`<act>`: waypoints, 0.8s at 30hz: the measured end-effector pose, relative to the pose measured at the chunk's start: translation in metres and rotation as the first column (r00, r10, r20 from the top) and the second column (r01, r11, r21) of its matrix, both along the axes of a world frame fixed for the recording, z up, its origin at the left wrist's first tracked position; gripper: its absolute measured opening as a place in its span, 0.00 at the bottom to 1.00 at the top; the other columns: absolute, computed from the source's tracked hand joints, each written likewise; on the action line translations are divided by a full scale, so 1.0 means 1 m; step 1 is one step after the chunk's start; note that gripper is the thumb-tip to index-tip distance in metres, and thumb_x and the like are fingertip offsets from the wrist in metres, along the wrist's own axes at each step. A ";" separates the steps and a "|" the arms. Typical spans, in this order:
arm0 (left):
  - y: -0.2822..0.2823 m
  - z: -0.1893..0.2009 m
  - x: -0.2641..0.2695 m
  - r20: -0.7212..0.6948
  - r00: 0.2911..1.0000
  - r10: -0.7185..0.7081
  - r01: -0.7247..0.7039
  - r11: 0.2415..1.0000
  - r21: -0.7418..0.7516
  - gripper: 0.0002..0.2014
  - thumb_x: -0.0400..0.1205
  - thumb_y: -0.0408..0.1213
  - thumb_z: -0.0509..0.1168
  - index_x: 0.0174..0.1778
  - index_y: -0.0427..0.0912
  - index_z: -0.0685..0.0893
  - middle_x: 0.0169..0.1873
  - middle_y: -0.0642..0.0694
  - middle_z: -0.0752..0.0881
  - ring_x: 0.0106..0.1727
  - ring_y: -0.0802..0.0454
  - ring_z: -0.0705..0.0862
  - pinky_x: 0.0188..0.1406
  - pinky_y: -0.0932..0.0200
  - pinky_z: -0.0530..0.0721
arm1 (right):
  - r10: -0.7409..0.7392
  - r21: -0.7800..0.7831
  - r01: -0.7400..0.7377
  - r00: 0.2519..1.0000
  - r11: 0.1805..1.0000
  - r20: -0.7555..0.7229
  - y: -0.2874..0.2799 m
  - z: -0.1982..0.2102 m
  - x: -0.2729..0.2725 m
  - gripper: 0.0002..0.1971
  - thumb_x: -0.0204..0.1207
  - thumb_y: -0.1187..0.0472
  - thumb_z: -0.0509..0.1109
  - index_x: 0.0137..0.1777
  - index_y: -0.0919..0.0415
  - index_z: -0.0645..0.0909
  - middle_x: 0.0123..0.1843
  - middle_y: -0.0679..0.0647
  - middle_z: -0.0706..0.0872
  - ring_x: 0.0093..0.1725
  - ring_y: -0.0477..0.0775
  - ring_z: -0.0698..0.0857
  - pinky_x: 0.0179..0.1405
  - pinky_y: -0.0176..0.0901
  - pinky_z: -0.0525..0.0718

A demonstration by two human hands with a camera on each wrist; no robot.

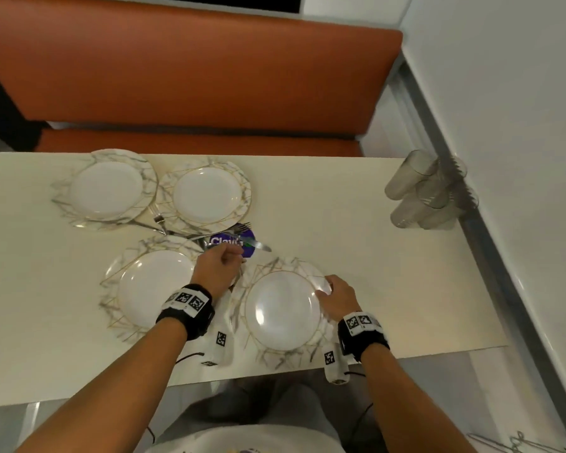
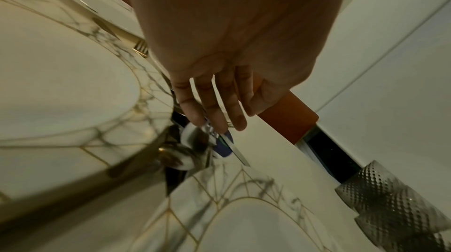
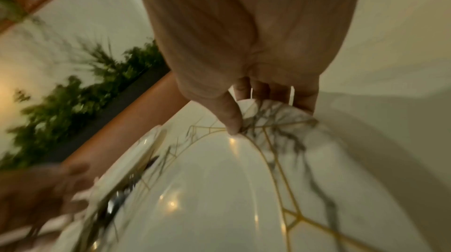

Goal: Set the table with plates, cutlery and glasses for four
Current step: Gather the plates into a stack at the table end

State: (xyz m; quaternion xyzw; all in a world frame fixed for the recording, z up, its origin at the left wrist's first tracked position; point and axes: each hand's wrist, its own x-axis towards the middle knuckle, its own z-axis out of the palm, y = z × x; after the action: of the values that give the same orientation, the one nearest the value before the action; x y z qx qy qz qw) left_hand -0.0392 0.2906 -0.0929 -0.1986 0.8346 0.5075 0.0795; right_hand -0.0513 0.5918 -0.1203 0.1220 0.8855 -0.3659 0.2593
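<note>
Beside the purple coaster [image 1: 246, 243], the left hand [image 1: 217, 269] reaches fingers spread over the cutlery [image 1: 209, 237]; right hand [image 1: 337, 297] pinches the near-right plate [image 1: 283, 310]. Best lift one piece cleanly.

Pale tabletop [image 1: 356, 256] carrying four marble-rimmed plates [image 1: 206, 195] in two rows, mixed cutlery [image 1: 177, 228] and a purple disc [image 1: 232, 242] at their centre, and clustered glasses [image 1: 428, 194] at the right edge.

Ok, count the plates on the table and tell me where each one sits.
4. Far-left plate and far-middle plate sit by the bench side; near-left plate; near-right plate, its rim held by the right hand. None seem hidden.
</note>
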 end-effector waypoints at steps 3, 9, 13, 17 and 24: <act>-0.015 0.009 0.009 0.009 1.000 -0.006 0.006 1.000 0.027 0.06 0.86 0.33 0.68 0.51 0.48 0.89 0.43 0.53 0.92 0.40 0.60 0.90 0.33 0.74 0.84 | -0.062 -0.088 0.061 0.998 0.994 -0.001 0.003 0.014 0.003 0.11 0.82 0.58 0.69 0.63 0.53 0.83 0.60 0.55 0.89 0.52 0.57 0.88 0.45 0.44 0.88; -0.023 0.020 0.012 0.012 1.000 -0.012 0.011 0.998 0.059 0.05 0.88 0.36 0.67 0.53 0.47 0.88 0.42 0.59 0.90 0.43 0.65 0.87 0.32 0.80 0.79 | -0.159 -0.274 0.117 0.978 0.955 -0.138 0.008 0.061 -0.008 0.11 0.84 0.65 0.67 0.60 0.52 0.87 0.57 0.50 0.91 0.59 0.55 0.89 0.61 0.50 0.85; -0.019 0.025 0.009 0.049 0.998 -0.037 0.033 0.996 0.087 0.13 0.89 0.52 0.64 0.48 0.48 0.86 0.42 0.49 0.91 0.43 0.58 0.90 0.39 0.71 0.82 | -0.200 -0.341 0.117 0.954 0.933 -0.222 -0.002 0.081 -0.032 0.12 0.84 0.64 0.66 0.57 0.47 0.87 0.55 0.49 0.92 0.59 0.55 0.89 0.62 0.53 0.85; -0.020 0.015 0.000 0.107 0.994 0.011 -0.032 0.979 0.199 0.35 0.80 0.75 0.57 0.49 0.42 0.87 0.45 0.40 0.91 0.49 0.41 0.90 0.60 0.41 0.88 | -0.210 -0.383 0.107 0.948 0.918 -0.237 -0.030 0.090 -0.058 0.11 0.84 0.64 0.65 0.59 0.51 0.87 0.55 0.50 0.92 0.56 0.55 0.89 0.60 0.51 0.85; -0.046 0.020 -0.009 0.118 0.898 0.423 -0.431 0.799 0.419 0.39 0.72 0.73 0.73 0.69 0.45 0.88 0.63 0.44 0.92 0.68 0.42 0.88 0.73 0.38 0.83 | -0.125 -0.467 0.025 0.975 0.884 -0.185 -0.093 0.092 -0.101 0.11 0.85 0.64 0.65 0.62 0.56 0.86 0.57 0.53 0.92 0.57 0.55 0.90 0.63 0.52 0.87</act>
State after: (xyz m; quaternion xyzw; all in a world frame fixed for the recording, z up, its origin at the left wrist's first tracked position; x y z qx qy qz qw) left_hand -0.0477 0.2444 -0.0734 -0.3633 0.6328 0.6837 0.0130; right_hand -0.1521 0.4989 -0.0280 0.0520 0.7899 -0.5865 0.1715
